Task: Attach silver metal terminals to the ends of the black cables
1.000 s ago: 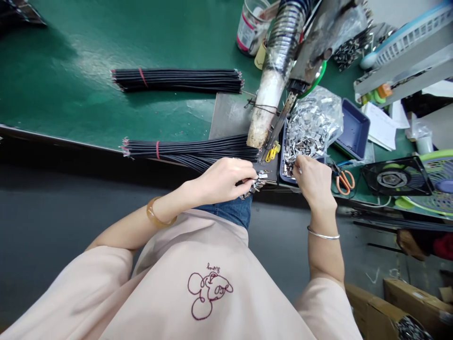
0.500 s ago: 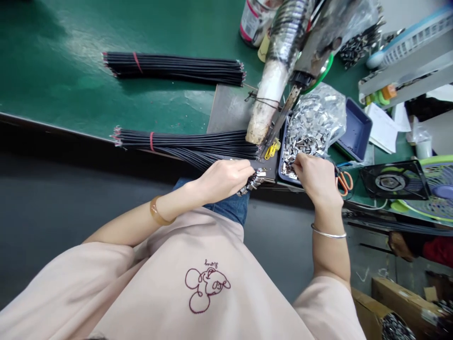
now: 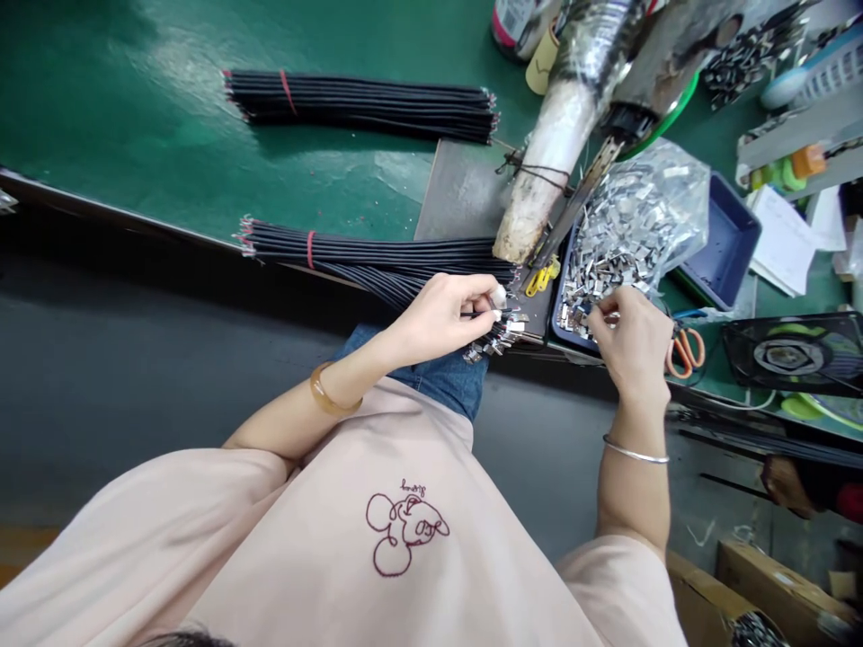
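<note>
My left hand [image 3: 449, 310] is closed in a pinch over a bundle of thin black cables [image 3: 378, 280] at the table edge, and a black cable seems to run between thumb and forefinger. Just below its fingertips, shiny metal connectors [image 3: 495, 341] sit on several cable ends. My right hand [image 3: 630, 332] is at the front of a dark blue tray [image 3: 559, 328], fingertips pinched together among loose metal connector shells [image 3: 607, 256]. Whatever is between those fingertips is too small to make out. A clear plastic bag [image 3: 688, 202] partly lines the tray.
Another cable bundle [image 3: 364, 106] with a red band lies further back on the green table [image 3: 168, 171]. A white-wrapped tube [image 3: 543, 171] and a metal tool arm [image 3: 573, 211] hang between the hands. Orange-handled scissors [image 3: 686, 352], a fan [image 3: 792, 353] and an empty blue tray [image 3: 732, 238] stand right.
The whole view has shifted, so the table things appear further right. My left hand's thumb and forefinger show more plainly now. My right hand stays at the tray, its fingertips still pinched.
</note>
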`<action>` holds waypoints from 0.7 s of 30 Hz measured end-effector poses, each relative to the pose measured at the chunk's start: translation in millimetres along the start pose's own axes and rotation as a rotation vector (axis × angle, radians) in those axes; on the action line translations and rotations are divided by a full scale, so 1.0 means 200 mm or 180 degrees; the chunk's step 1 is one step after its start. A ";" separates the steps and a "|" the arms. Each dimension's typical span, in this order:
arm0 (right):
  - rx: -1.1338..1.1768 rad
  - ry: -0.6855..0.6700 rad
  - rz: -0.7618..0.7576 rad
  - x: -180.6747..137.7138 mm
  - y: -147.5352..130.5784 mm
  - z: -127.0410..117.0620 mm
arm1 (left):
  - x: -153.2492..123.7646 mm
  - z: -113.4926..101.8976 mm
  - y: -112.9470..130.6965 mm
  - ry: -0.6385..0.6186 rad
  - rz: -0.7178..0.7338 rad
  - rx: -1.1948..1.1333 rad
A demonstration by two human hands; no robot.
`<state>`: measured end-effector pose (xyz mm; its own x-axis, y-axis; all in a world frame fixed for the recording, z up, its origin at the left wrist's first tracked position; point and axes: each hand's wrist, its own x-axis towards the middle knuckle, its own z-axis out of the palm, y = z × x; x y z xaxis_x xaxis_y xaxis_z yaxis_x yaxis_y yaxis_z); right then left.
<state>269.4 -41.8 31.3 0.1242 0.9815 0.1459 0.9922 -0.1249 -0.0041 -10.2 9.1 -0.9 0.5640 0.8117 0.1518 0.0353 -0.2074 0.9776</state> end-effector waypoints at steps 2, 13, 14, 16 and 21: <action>0.0515 0.0579 0.0274 -0.05 0.03 0.02 | 0.01 -0.01 0.01 -0.0095 -0.0142 -0.0227; 0.3124 0.1739 0.0558 -0.26 -0.41 0.00 | 0.04 -0.01 0.04 0.0014 -0.0391 -0.0676; 0.3035 0.1774 0.0462 -0.27 -0.46 0.02 | 0.04 0.00 0.04 0.0016 -0.0382 -0.0631; 0.2831 0.1765 0.0260 -0.28 -0.55 0.07 | 0.04 0.00 0.05 -0.0001 -0.0388 -0.0531; 0.3339 0.1197 0.0342 -0.25 -0.62 0.15 | 0.03 0.00 0.06 -0.0053 -0.0417 -0.0341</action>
<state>141.0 -71.7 -5.3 0.3739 0.8444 0.3837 0.5195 0.1521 -0.8409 -7.0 11.0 11.8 0.5740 0.8186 0.0205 0.0218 -0.0404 0.9989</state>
